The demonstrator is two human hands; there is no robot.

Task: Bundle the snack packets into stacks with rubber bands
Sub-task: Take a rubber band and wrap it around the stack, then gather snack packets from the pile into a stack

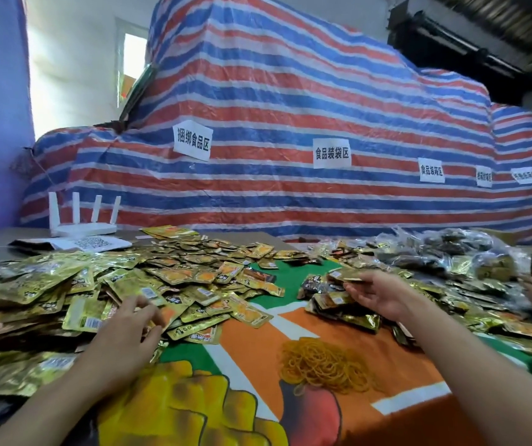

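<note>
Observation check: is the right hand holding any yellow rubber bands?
No: the right hand pinches a gold foil packet; the yellow rubber bands lie apart.

- snack packets (pixel 174 275): glossy gold foil, crinkled and mirror-bright.
- rubber bands (pixel 325 365): matt yellowish rubber, thin and smooth.
- table cover (pixel 258 365): smooth printed sheet, faint sheen; cloth or plastic, cannot tell.
- tarpaulin (pixel 290 91): woven plastic, striped, slightly shiny.
- router (pixel 84 228): smooth white plastic.
- labels (pixel 331 153): matt white paper.
</note>
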